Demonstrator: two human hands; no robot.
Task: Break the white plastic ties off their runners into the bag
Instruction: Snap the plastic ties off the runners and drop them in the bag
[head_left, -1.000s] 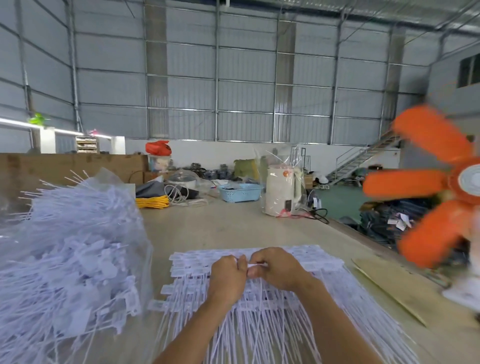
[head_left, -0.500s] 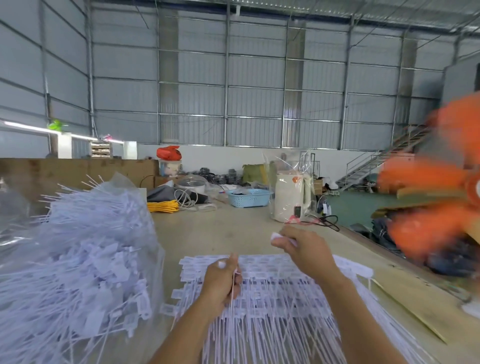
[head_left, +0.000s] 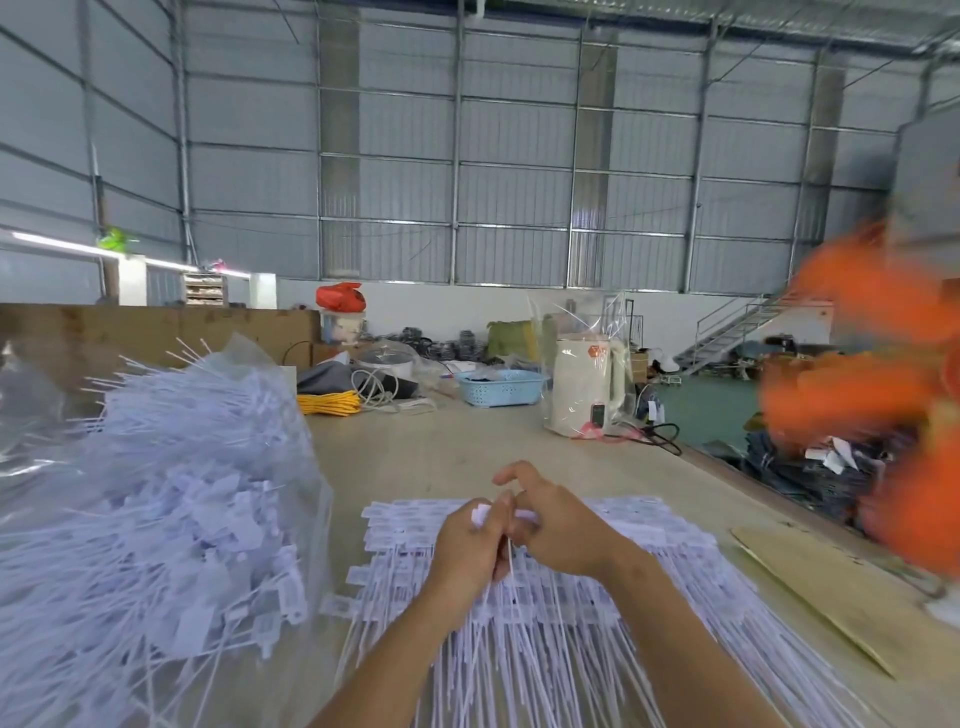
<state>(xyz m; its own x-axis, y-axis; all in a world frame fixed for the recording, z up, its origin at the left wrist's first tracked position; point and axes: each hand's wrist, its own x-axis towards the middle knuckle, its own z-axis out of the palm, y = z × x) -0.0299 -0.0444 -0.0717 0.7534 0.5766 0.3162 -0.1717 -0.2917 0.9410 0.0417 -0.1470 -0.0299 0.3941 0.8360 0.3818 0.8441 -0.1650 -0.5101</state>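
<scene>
Fingertips of the left hand (head_left: 470, 540) pinching the flat white head of a tie (head_left: 480, 513), thin tail trailing down between the two hands; fingers curled tight around it. Right hand (head_left: 558, 525) pressing against the left, thumb and lower fingers closing on the neighbouring white piece, index finger lifting free and crooking upward. Both hands hovering over the near middle of the stack of white plastic ties on runners (head_left: 649, 561), heads lying in rows toward the far side, tails fanning toward the viewer. Stack resting on the wooden tabletop (head_left: 441, 441). Clear bag (head_left: 171, 499) standing just left of the stack, bulging with loose ties, tails poking out at the top. Strip of cardboard (head_left: 810, 597) lying to the right of the stack. Farther back on the table: yellow cable coil (head_left: 330, 402), blue basket (head_left: 501, 387), cream kettle (head_left: 584, 397) wrapped in clear plastic. Blurred orange fan blades (head_left: 857, 384) spinning at the right edge.
</scene>
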